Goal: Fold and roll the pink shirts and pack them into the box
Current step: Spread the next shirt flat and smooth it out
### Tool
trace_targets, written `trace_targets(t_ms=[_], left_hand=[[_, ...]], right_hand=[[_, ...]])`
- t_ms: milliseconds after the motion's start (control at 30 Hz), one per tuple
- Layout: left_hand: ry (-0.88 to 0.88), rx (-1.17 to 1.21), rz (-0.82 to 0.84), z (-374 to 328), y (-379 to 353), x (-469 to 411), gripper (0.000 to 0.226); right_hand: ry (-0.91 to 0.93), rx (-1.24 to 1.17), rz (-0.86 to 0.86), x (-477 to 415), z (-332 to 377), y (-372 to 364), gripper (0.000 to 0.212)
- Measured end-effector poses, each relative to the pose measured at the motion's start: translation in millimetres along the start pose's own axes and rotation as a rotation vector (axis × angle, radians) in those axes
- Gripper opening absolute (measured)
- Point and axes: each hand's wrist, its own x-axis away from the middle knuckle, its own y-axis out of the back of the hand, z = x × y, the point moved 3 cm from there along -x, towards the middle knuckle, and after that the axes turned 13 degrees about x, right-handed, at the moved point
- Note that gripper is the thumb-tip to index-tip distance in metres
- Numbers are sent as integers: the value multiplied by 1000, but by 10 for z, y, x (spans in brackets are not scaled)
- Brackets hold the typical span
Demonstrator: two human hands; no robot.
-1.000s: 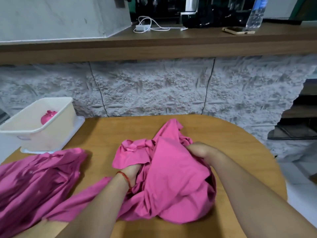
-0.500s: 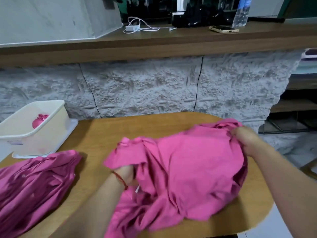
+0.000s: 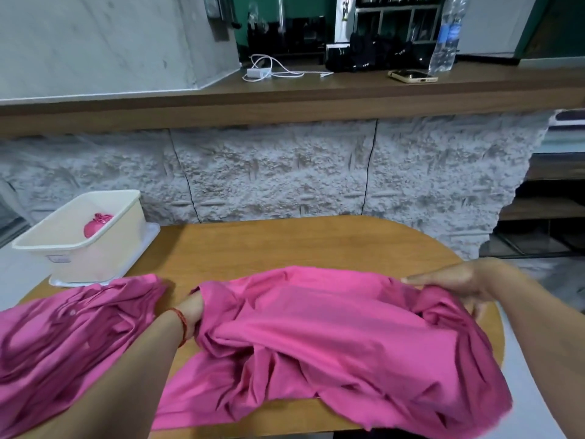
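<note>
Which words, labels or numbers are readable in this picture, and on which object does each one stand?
Nothing reads clearly.
Blue label on the water bottle: blurred.
Sticker on the box: too small.
White marks on the black bags: blurred.

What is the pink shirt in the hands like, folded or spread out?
Spread out, not folded. The left hand and right hand hold the pink shirt by opposite ends, stretched wide and wrinkly over the table.

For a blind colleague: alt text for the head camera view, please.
A pink shirt is stretched over a wooden table, left grip and right grip holding opposite ends. A second shirt lies left; the cream box holds one rolled shirt.
</note>
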Motion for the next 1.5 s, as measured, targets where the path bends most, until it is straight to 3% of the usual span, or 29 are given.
trace_targets(t_ms=[33,100,167,233,267,333,400,500,567,633,667,767,833,867,933,1000,1100,1167,1300,1433,1500], left_hand=[[-15,-11,-77,-55,106,-64,24],[-66,187,-166,-157,212,-59,27],[-56,469,-37,-118,249,-55,48],[32,546,97,-76,177,-13,79],[55,457,122,-72,134,4,80],[-30,195,76,-124,92,-82,49],[-268,-8,-52,-378,109,-245,19],[-544,95,-114,-847,180,-427,27],[-552,243,-152,-994,281,-690,28],[-457,218,-178,-995,297,-917,26],[-413,142,-226,-965,297,-991,28],[-414,-240,-490,-843,226,-1008,55],[-669,-464,-631,-767,18,-880,57],[-841,-589,-622,-729,-173,-796,50],[-1099,-744,-373,-616,-624,-672,32],[-1161,-845,-15,-478,-1108,-602,29],[-1008,-999,364,-240,-1613,-630,43],[-859,-1212,320,-57,-1614,-806,59],[-715,-1320,62,-1,-1165,-1176,96],[-664,-1374,35,-138,-786,-1407,115],[-682,-1403,33,-169,-692,-1452,120]], right_hand=[[-50,58,-101,-15,21,14,79],[-39,158,-307,-64,93,32,53],[75,150,-454,-137,189,36,22],[181,27,-535,-209,228,77,34],[235,-53,-543,-229,256,113,40],[336,-256,-601,-252,319,238,42],[417,-513,-815,-277,320,474,45],[357,-675,-1255,-257,196,847,37],[311,-683,-1313,-380,75,987,21],[208,-538,-1301,-584,-30,1048,11],[167,-474,-1272,-696,-59,1040,16],[214,-350,-1189,-919,-16,941,19],[266,-223,-1175,-988,100,878,8],[277,-149,-1188,-987,172,857,7],[302,-16,-1250,-957,339,845,10],[362,97,-1263,-929,534,837,10],[423,186,-1199,-900,767,865,13],[415,191,-1157,-867,807,946,21],[356,33,-893,-761,603,1149,44],[353,166,-362,-645,326,1185,31],[309,225,-166,-588,209,1211,38]])
